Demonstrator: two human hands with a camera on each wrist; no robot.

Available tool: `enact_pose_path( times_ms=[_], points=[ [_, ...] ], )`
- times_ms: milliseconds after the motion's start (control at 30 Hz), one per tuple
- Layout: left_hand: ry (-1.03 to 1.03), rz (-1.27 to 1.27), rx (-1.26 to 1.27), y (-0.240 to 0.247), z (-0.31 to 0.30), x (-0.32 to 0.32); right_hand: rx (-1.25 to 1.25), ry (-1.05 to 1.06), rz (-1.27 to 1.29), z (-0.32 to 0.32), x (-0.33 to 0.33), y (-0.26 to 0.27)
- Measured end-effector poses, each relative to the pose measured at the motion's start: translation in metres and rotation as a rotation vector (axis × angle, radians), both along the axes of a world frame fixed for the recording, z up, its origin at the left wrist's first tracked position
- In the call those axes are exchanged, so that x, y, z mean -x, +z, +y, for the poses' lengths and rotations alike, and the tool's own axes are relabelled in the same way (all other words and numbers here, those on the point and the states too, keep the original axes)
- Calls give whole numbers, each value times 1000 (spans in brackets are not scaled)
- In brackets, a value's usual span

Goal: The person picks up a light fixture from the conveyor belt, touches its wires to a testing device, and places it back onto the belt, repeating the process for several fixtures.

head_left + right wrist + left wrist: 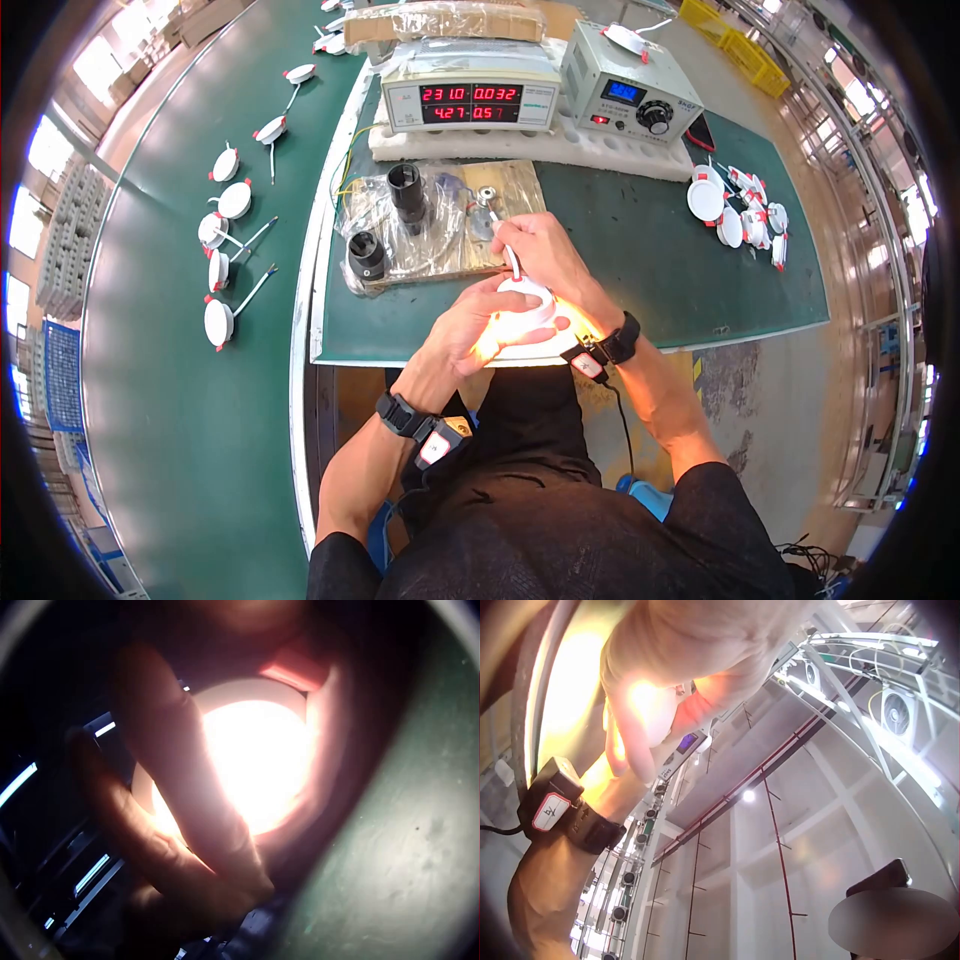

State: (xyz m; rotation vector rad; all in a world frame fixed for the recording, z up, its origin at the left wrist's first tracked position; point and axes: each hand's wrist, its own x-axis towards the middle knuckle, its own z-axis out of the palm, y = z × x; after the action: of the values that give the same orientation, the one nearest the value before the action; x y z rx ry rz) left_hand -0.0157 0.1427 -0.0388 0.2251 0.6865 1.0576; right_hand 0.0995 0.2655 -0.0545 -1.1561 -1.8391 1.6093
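Note:
A round white LED downlight (527,294) is lit, its glowing face turned down toward the person's body. My left hand (468,326) grips it by the rim, thumb across its back. In the right wrist view the bright face (259,761) shows behind fingers (187,765), with a red clip (296,669) at its edge. My right hand (548,252) pinches the downlight's white cable (513,260), whose far end runs toward a round metal piece (486,196) on the wooden board (520,190). Glare hides part of the left fingers in the left wrist view.
Black cylindrical sockets (407,195) stand on the film-covered board. Behind are a power meter (470,100) with red digits and a grey supply box (630,85) on white foam (640,152). Several downlights (730,228) lie piled at right; others (219,323) line the left green table.

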Motion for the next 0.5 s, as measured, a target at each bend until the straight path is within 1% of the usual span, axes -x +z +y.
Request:
enact_pose_path(
  times_ms=[200,500],
  points=[
    [-1,3,7,3,2,0,3,-12,-15,-2,0,11],
    [-19,5,-5,1,5,1,12,2,7,3,1,3]
  ],
)
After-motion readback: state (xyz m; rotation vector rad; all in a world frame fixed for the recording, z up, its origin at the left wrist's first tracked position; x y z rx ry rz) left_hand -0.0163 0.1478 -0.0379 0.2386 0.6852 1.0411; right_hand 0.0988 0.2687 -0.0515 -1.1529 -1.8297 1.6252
